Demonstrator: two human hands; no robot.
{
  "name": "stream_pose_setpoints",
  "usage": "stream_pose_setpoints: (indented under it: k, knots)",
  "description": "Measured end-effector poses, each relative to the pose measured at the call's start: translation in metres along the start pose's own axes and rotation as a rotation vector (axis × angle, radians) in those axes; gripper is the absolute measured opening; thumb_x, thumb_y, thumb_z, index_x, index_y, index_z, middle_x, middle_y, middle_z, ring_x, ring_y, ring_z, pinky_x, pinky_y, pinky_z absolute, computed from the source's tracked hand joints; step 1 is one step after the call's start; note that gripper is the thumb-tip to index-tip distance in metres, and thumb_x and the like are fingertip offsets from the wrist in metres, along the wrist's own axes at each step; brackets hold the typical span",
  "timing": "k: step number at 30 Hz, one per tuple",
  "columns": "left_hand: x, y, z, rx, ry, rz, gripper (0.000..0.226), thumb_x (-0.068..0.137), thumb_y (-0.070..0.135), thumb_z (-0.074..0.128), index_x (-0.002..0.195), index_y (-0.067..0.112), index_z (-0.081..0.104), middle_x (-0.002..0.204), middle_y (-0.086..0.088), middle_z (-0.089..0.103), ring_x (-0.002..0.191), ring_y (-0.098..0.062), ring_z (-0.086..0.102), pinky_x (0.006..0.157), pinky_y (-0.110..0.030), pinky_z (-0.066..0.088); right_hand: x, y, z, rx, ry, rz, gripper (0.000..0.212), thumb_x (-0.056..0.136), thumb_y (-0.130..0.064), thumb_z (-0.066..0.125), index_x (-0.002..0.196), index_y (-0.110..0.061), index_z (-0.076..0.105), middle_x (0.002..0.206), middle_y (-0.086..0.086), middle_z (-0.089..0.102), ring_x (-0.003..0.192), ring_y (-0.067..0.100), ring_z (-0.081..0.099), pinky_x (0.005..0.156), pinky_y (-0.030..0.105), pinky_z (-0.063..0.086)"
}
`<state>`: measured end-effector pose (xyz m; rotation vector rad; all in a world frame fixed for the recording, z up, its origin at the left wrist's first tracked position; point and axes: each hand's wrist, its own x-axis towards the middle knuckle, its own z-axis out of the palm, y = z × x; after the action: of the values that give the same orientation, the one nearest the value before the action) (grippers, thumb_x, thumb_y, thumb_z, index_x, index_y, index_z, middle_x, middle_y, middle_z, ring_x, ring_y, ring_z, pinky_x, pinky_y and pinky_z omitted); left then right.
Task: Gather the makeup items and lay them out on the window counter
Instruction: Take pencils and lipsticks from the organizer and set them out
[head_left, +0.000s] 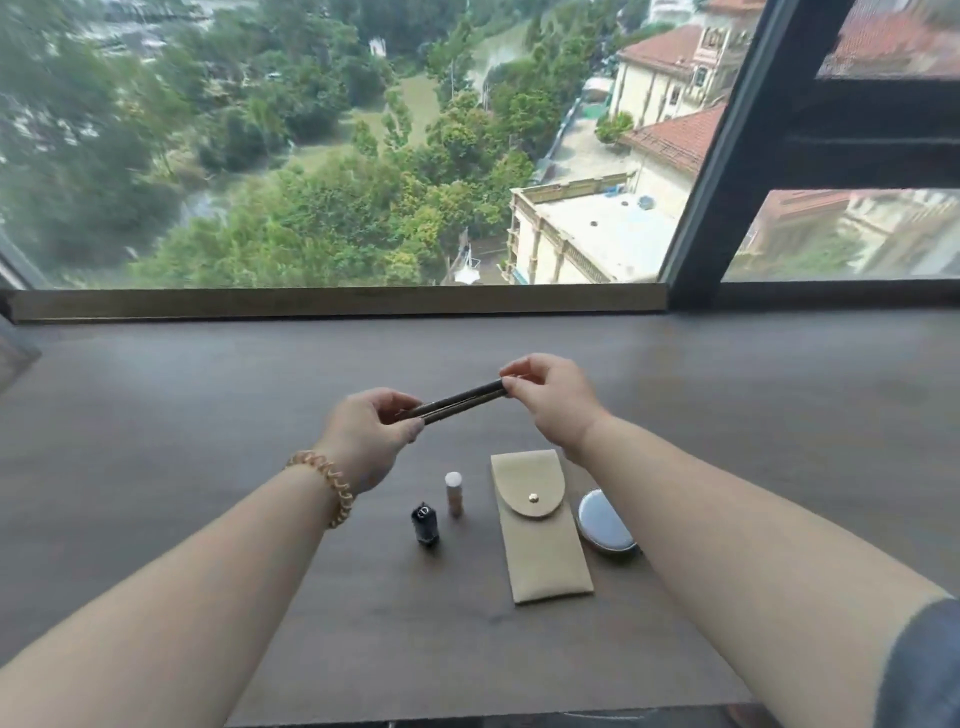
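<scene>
Pencils (457, 402), two thin dark sticks side by side, held in the air above the surface (208, 415), tilted with the right end higher. Left hand (371, 434) pinches the lower left end between thumb and fingers; right hand (550, 397) pinches the upper right end the same way. Both hands closed on the pencils, neither touching the surface. Beaded bracelet (324, 486) on the left wrist; dark sleeve (924, 670) at the right upper arm.

On the surface below the hands, in a rough row: small black bottle (425, 524) standing upright at left; just beside it, slightly farther back, a beige tube (454, 493) with a white cap, also upright. Right of those, a tan pouch (543, 527) lies flat, flap shut with a gold snap. A silver compact (605, 522) lies just right of the pouch, partly hidden under the right forearm; cannot tell if it touches the pouch.

Surface is dark wood and runs up to a window (337, 145) with trees and red-roofed buildings outside.
</scene>
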<state>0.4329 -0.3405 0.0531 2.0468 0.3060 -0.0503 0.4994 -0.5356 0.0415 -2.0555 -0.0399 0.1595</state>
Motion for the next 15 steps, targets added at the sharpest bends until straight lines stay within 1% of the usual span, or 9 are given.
stream_pose_setpoints:
  k: [2,3,5,7,10,12,13,14,15]
  knots:
    - [0.008,0.006,0.021,0.001,-0.001,-0.015,0.013,0.084,0.006,0.065,0.094,0.014,0.066,0.076,-0.003,0.066,0.063,-0.01,0.054,0.056,-0.018,0.041,0.003,0.018,-0.016,0.009,0.017,0.037,0.007,0.07,-0.041,0.06,0.073,-0.04,0.067,0.082,-0.007,0.071,0.089,0.018,0.066,0.092,0.048,0.049]
    - [0.013,0.007,0.028,0.007,-0.003,-0.024,0.014,0.084,0.006,0.066,0.096,0.014,0.067,0.078,-0.003,0.067,0.064,-0.01,0.055,0.059,-0.019,0.042,0.004,0.025,-0.019,0.006,0.022,0.054,0.007,0.071,-0.042,0.06,0.073,-0.041,0.067,0.081,-0.008,0.07,0.088,0.018,0.066,0.093,0.049,0.048]
    - [0.024,0.006,0.037,0.054,-0.011,-0.05,0.014,0.082,0.008,0.067,0.096,0.014,0.068,0.08,-0.003,0.069,0.068,-0.011,0.057,0.067,-0.025,0.047,0.01,0.038,-0.02,-0.002,0.03,0.082,0.009,0.07,-0.044,0.059,0.074,-0.047,0.066,0.078,-0.012,0.07,0.087,0.015,0.066,0.094,0.051,0.046]
    - [0.036,-0.003,0.042,0.092,-0.022,-0.09,0.014,0.081,0.008,0.067,0.094,0.013,0.07,0.078,-0.002,0.07,0.07,-0.014,0.061,0.071,-0.027,0.05,0.019,0.05,-0.013,-0.021,0.029,0.11,0.007,0.073,-0.042,0.059,0.073,-0.045,0.065,0.076,-0.016,0.068,0.087,0.012,0.065,0.098,0.048,0.042]
    - [0.055,-0.026,0.045,0.158,-0.052,-0.138,0.01,0.081,0.009,0.067,0.088,0.017,0.069,0.074,-0.004,0.071,0.072,-0.019,0.067,0.065,-0.029,0.052,0.033,0.064,0.005,-0.12,0.023,0.165,0.008,0.086,-0.035,0.059,0.081,-0.035,0.065,0.08,-0.016,0.067,0.087,0.009,0.061,0.101,0.04,0.035]
    - [0.063,-0.041,0.047,0.207,-0.079,-0.15,0.009,0.082,0.011,0.066,0.086,0.02,0.068,0.069,-0.002,0.07,0.064,-0.016,0.065,0.057,-0.024,0.048,0.038,0.071,0.016,-0.214,0.016,0.198,0.009,0.089,-0.034,0.057,0.089,-0.034,0.066,0.088,-0.013,0.069,0.09,0.01,0.059,0.098,0.034,0.032]
    - [0.067,-0.049,0.048,0.224,-0.102,-0.154,0.009,0.083,0.013,0.066,0.087,0.02,0.069,0.068,0.0,0.069,0.06,-0.012,0.062,0.054,-0.022,0.045,0.041,0.075,0.021,-0.258,0.012,0.214,0.011,0.089,-0.035,0.055,0.092,-0.034,0.066,0.092,-0.013,0.07,0.094,0.01,0.058,0.094,0.032,0.03]
    - [0.073,-0.056,0.051,0.245,-0.126,-0.158,0.009,0.083,0.014,0.066,0.089,0.02,0.07,0.068,0.002,0.069,0.059,-0.01,0.06,0.055,-0.021,0.043,0.045,0.08,0.026,-0.317,0.009,0.22,0.012,0.09,-0.035,0.055,0.094,-0.034,0.066,0.095,-0.013,0.07,0.1,0.011,0.056,0.09,0.031,0.027]
    - [0.078,-0.063,0.054,0.273,-0.147,-0.159,0.01,0.082,0.016,0.067,0.091,0.02,0.07,0.071,0.003,0.069,0.063,-0.009,0.061,0.059,-0.021,0.045,0.049,0.084,0.03,-0.384,0.004,0.212,0.014,0.09,-0.036,0.054,0.096,-0.034,0.067,0.097,-0.014,0.07,0.106,0.011,0.053,0.088,0.031,0.025]
